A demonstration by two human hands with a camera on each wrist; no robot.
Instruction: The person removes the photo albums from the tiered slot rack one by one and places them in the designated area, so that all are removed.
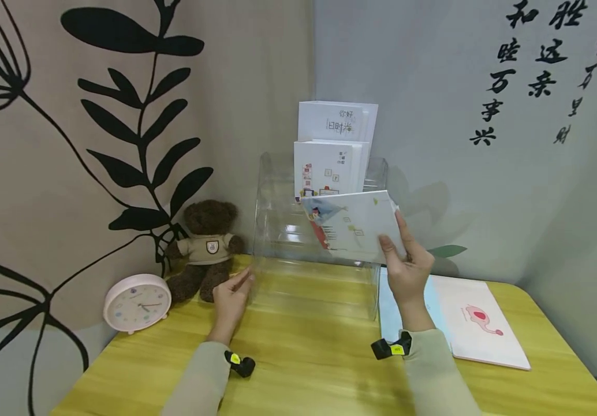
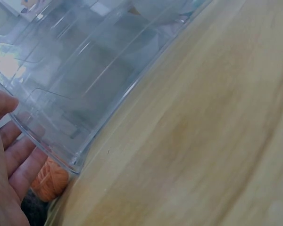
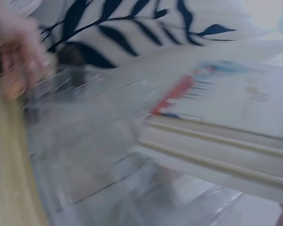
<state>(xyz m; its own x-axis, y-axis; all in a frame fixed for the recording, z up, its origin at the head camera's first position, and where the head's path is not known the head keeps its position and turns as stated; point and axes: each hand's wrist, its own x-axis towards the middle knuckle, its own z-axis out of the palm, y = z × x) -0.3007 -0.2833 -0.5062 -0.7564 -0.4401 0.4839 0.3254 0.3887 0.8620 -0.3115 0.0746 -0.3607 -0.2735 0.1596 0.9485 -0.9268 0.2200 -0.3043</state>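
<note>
In my right hand (image 1: 410,266) is a small stack of white illustrated books (image 1: 361,228), the thumb on the front cover and fingers at the right edge. The stack is tilted in front of a clear plastic rack (image 1: 280,231); its layered edges (image 3: 217,157) show in the right wrist view. My left hand (image 1: 232,300) grips the rack's lower left edge between thumb and fingers; in the left wrist view the fingers (image 2: 21,153) lie behind the clear side panel (image 2: 99,80). White books (image 1: 324,164) stand upright in the rack's upper tiers.
A brown teddy bear (image 1: 207,248) and a round pink clock (image 1: 137,303) stand left of the rack. A light blue book (image 1: 389,312) and a white one with a pink elephant (image 1: 485,323) lie on the wooden table (image 1: 309,364) at right. An orange yarn ball (image 2: 51,181) sits behind the rack's side.
</note>
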